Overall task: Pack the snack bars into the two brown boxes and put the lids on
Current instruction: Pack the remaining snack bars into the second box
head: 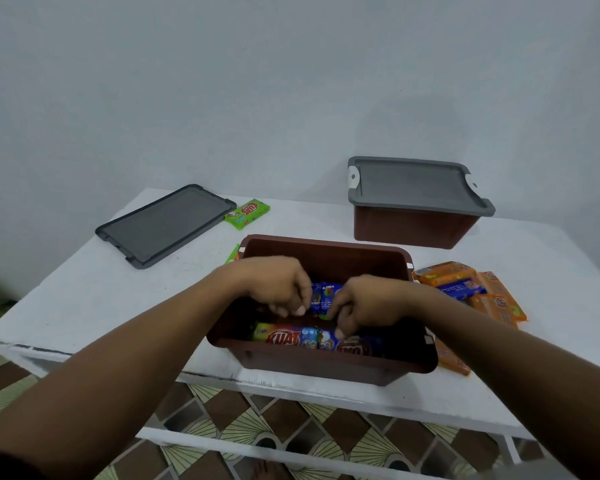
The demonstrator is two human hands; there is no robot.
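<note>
Standing in the open brown box, the blue snack bars were gripped by curled fingers of the left hand and the right hand.

a white table carries an open box at its near middle, with orange bars piled just right of it. far right stands a closed box. far left lies a loose lid, a green bar just beside its right end.
</note>
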